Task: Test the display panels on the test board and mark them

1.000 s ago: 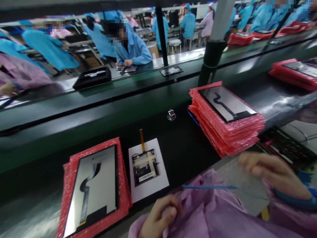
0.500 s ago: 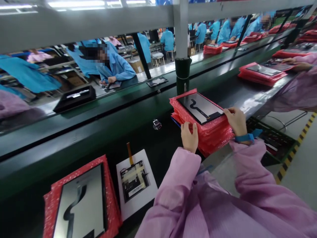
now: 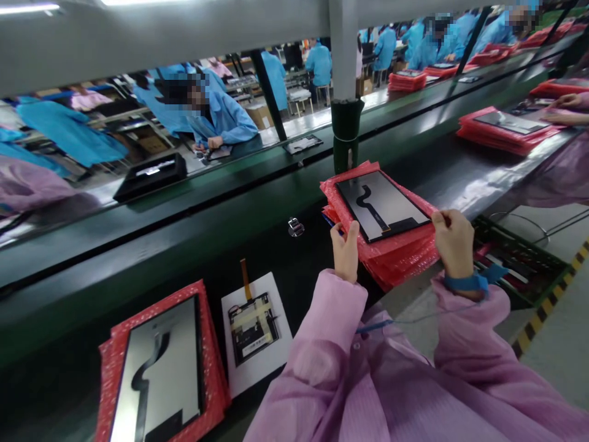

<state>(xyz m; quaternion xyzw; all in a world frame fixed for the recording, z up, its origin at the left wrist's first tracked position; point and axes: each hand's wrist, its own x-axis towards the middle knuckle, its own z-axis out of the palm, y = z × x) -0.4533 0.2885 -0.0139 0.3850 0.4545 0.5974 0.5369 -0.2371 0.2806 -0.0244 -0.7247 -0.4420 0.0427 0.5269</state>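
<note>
Fingers (image 3: 338,236) of left hand (image 3: 345,255), right hand (image 3: 455,244) pinching red bubble wrap (image 3: 391,247) under screen (image 3: 396,199); barcode label (image 3: 258,345) on module (image 3: 251,327) illegible.

The right screen (image 3: 393,199) lies on the right stack (image 3: 400,261), the post (image 3: 345,126) behind it, the crate (image 3: 547,287) below, rightward. Leftward on the desk (image 3: 216,230), the module (image 3: 253,328) lies on the card (image 3: 273,357), just right of the left stack (image 3: 215,380) bearing the left screen (image 3: 172,362).

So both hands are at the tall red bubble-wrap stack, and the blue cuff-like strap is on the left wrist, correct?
Wrong wrist: in the head view, the blue cuff-like strap is on the right. The left hand and right hand are both at the tall red bubble-wrap stack.
</note>
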